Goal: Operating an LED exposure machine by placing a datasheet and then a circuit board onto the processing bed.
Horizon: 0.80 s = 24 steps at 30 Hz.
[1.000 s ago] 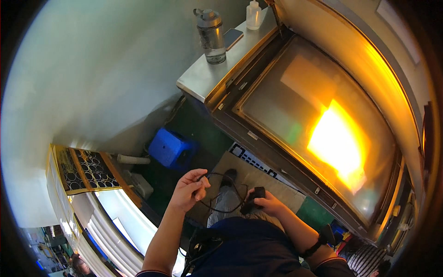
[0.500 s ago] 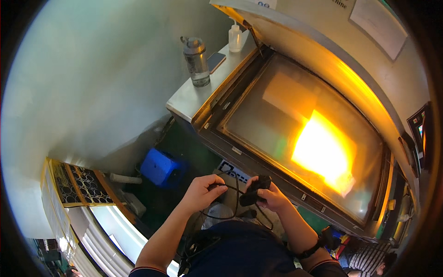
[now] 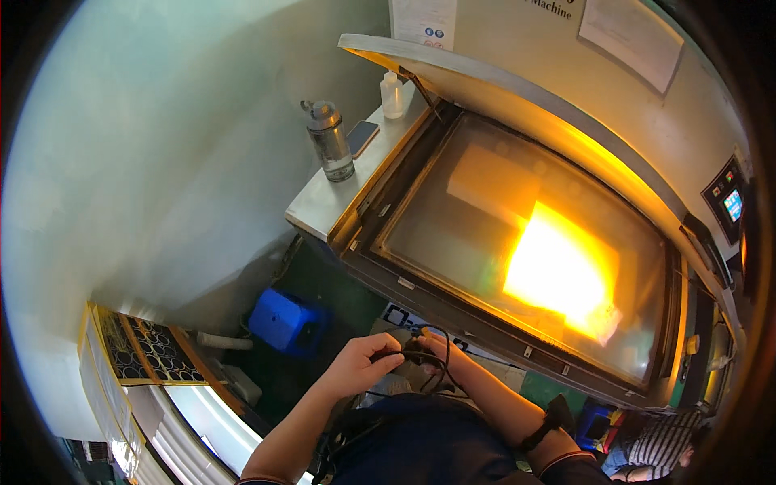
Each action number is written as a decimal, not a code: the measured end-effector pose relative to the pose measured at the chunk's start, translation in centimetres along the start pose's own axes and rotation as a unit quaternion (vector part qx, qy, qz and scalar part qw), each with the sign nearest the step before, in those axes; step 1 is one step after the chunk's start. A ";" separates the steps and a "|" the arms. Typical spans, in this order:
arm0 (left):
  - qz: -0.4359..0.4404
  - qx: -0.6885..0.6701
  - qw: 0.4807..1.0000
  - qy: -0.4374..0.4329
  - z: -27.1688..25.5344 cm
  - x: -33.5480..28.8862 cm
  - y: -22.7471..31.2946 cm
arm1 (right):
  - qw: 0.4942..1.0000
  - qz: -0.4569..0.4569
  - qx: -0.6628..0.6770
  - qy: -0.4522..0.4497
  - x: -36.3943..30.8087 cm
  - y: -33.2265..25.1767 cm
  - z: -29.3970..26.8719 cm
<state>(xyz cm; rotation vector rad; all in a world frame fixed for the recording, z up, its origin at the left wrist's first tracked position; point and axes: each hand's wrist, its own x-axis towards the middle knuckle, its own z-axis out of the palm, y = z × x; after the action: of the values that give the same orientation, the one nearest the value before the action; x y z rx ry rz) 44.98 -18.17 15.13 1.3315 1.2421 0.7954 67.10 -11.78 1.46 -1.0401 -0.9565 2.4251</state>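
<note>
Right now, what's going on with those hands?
The person's left hand pinches a thin, looped black cable. The right hand is close by, also at the cable, its grip partly hidden. Beyond them, a bright yellow patch glows on a wide, dark-framed panel, and the grey metal lid behind it is raised.

Pale wall (image 3: 162, 178), dark green floor (image 3: 349, 289), yellow-white glow (image 3: 558, 271)
</note>
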 end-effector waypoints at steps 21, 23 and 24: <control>0.069 0.260 0.954 0.130 -0.8 -0.5 -1.6 | 0.928 -0.107 -0.353 0.063 -2.2 -5.6 2.1; 0.070 0.275 0.946 0.158 -2.0 -0.9 -1.8 | 0.960 -0.101 -0.228 0.126 -0.9 -3.6 -0.7; 0.071 0.282 0.941 0.175 -2.8 -1.2 -2.0 | 0.969 -0.098 -0.166 0.155 -0.7 -3.2 -1.6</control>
<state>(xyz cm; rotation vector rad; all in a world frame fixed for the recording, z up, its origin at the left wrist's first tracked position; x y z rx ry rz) 41.59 -18.87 13.95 1.8082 1.7615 0.8333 68.87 -9.13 3.19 -1.3184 -1.3084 1.9097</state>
